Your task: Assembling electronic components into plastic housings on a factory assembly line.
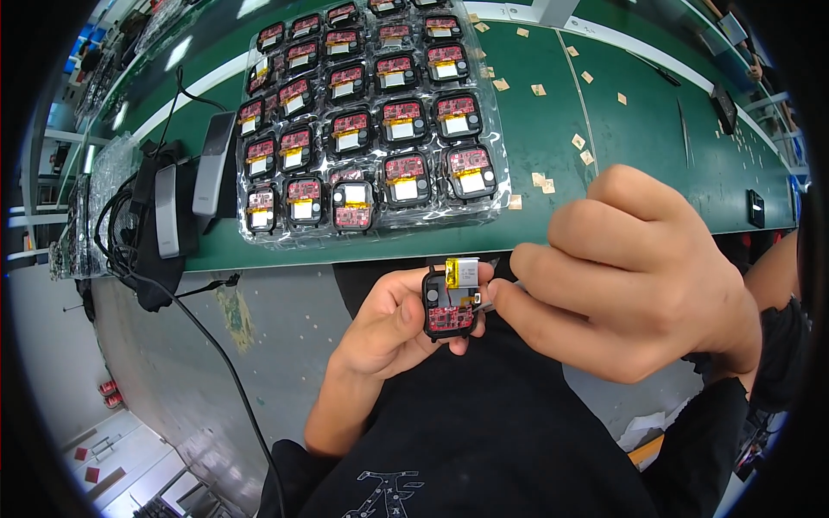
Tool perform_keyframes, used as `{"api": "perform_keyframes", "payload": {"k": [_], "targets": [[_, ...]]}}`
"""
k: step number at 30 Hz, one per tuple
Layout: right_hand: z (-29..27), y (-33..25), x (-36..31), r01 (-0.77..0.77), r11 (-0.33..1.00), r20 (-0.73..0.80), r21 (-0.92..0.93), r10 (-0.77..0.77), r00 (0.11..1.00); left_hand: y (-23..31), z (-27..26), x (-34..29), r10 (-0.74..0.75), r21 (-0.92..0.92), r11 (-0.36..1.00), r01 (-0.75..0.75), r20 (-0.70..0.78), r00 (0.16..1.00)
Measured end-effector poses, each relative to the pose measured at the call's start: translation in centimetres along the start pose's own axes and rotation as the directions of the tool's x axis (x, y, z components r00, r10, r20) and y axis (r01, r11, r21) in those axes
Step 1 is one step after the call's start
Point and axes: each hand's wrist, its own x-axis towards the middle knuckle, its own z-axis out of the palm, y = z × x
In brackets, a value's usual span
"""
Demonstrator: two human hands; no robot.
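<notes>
My left hand (386, 321) is closed around a small black watch case (427, 321), held in front of my body with its inside facing up. A red circuit board (451, 319) fills the lower part of the case. A silver battery with yellow tape (465, 273) sits at its upper end, sticking out over the rim. My right hand (626, 281) is at the right edge of the case, thumb and forefinger pinched together. A narrow grey piece shows at those fingertips, mostly hidden, so its kind is unclear.
A clear plastic tray (380, 231) of similar watch cases lies on the green table (553, 78). Small beige squares (539, 90) are scattered to its right. Grey devices (213, 173) and black cables (186, 302) are at the left. A small black object (756, 209) lies far right.
</notes>
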Motion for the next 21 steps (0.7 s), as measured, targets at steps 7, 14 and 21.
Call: {"api": "perform_keyframes", "payload": {"k": [7,14,21], "targets": [[0.8,-0.1,-0.1,-0.037,0.999,-0.052,0.011,0.037,0.998,-0.1,-0.3,-0.1,0.015,-0.019,1.000,-0.015,0.016,1.000],[1.7,-0.1,-0.3,-0.061,0.997,-0.146,0.048,0.067,0.987,-0.5,-0.7,0.2,0.052,-0.124,0.991,-0.041,0.092,0.994],[1.3,-1.5,-0.6,-0.196,0.979,-0.100,0.049,0.200,0.975,-0.5,-0.7,0.3,0.058,-0.082,0.995,-0.055,0.039,0.998]]}}
